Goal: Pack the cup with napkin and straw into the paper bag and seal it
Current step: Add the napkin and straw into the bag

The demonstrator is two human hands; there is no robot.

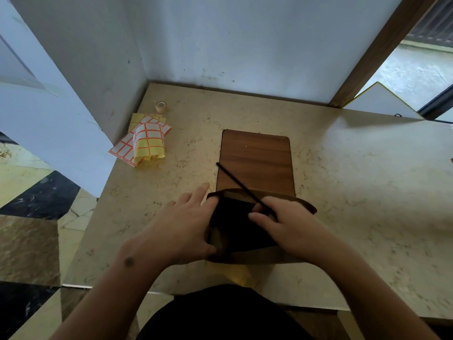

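At lower centre of the frame the paper bag stands open-mouthed on the table, its left rim gripped by the left hand. Over the opening, the right hand pinches a black straw slanting up-left (bag's inside too dark to read). Sticker sheets and a tape roll sit upper left.

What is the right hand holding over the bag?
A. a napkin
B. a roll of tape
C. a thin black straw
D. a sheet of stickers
C: the right hand pinches a thin black straw that slants up and away over the open mouth of the bag, while the tape roll and sticker sheets lie untouched at the far left of the table.
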